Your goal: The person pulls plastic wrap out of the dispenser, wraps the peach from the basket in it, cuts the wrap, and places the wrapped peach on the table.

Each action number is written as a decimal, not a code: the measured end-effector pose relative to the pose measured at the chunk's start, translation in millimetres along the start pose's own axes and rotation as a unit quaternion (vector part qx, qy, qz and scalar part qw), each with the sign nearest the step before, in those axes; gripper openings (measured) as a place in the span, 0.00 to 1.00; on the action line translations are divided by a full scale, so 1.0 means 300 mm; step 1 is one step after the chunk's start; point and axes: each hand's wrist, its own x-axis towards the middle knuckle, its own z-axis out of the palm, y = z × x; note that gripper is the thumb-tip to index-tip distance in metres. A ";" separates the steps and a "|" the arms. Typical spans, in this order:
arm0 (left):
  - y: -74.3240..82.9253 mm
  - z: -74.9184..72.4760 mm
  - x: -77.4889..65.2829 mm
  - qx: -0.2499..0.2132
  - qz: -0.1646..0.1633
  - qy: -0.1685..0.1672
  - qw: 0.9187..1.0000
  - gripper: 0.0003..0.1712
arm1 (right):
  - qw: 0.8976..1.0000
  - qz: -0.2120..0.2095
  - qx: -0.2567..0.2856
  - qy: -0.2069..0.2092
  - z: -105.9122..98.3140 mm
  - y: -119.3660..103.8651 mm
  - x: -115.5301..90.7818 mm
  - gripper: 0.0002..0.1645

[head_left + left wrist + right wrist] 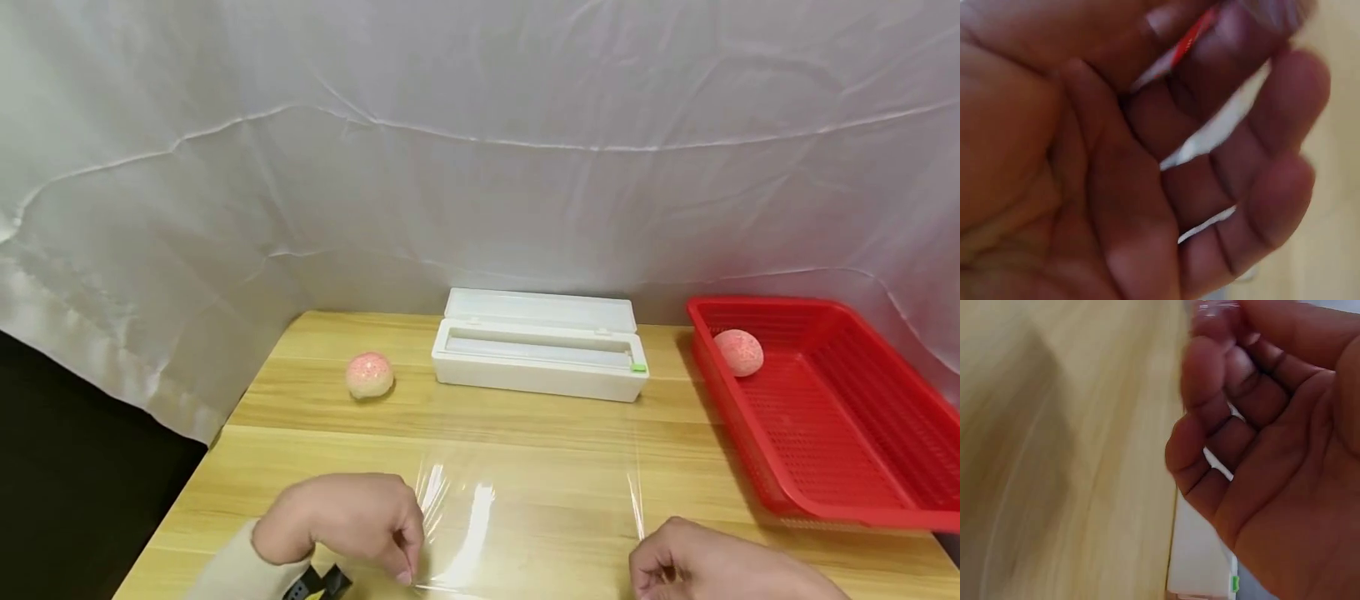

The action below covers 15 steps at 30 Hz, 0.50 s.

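A sheet of clear plastic wrap lies stretched over the table, from near a white wrap dispenser down to both hands. At its near left corner my left hand pinches the film between thumb and fingertips. On the right side my right hand pinches the other near corner, its fingers curled. In the right wrist view a bit of shiny film shows at the fingertips; the left wrist view is blurred, with film at the upper fingers. The dispenser's lid stands raised, and a white roll is visible inside.
A round pink-and-cream, peach-like thing sits left of the dispenser. Another similar pink round thing lies in a red plastic basket on the right. Pale grey cloth hangs behind the wooden table.
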 end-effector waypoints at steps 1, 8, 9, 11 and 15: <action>-0.001 0.019 0.012 0.002 -0.014 -0.001 1.000 0.06 | 1.000 0.008 -0.020 0.004 0.010 0.003 0.002 0.17; -0.018 0.116 0.069 0.030 -0.053 0.023 0.998 0.12 | 0.997 0.072 -0.032 0.024 0.069 0.023 0.001 0.14; -0.021 0.124 0.073 0.032 -0.054 0.022 0.998 0.12 | 0.996 0.074 -0.031 0.023 0.073 0.027 0.000 0.12; -0.027 0.135 0.076 0.021 -0.065 0.012 0.998 0.12 | 0.996 0.071 -0.041 0.018 0.076 0.034 -0.001 0.10; -0.035 0.147 0.070 -0.010 -0.083 -0.012 0.996 0.11 | 0.995 0.070 -0.072 0.003 0.073 0.031 0.001 0.09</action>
